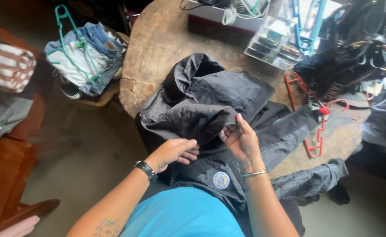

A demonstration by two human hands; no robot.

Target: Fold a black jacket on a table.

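A round wooden table [158, 48] fills the upper middle of the view, its edge cracked at about nine o'clock. Spread over most of it, from the centre down to six o'clock, lies a black jacket [219, 101], rumpled, its hood bunched toward twelve o'clock and one sleeve trailing off the table edge at four o'clock. A round badge sits on the cloth near the person's body at six o'clock.

At ten o'clock, off the table, a heap of folded jeans and pale garments [85, 57] rests on a low stool with a teal hanger [72, 44] lying across it. A striped folded cloth [6, 66] sits at nine o'clock on a rust-coloured seat. A clear plastic organiser [274, 41] stands at one o'clock, and a red hanger [320, 118] lies at three o'clock, partly under the jacket.

The left hand [173, 151], wearing a black wristband, lies curled on the jacket's fabric, fingers bent and pressing a fold. The right hand [243, 140], with a thin bracelet, pinches the edge of a fold between thumb and fingertips.
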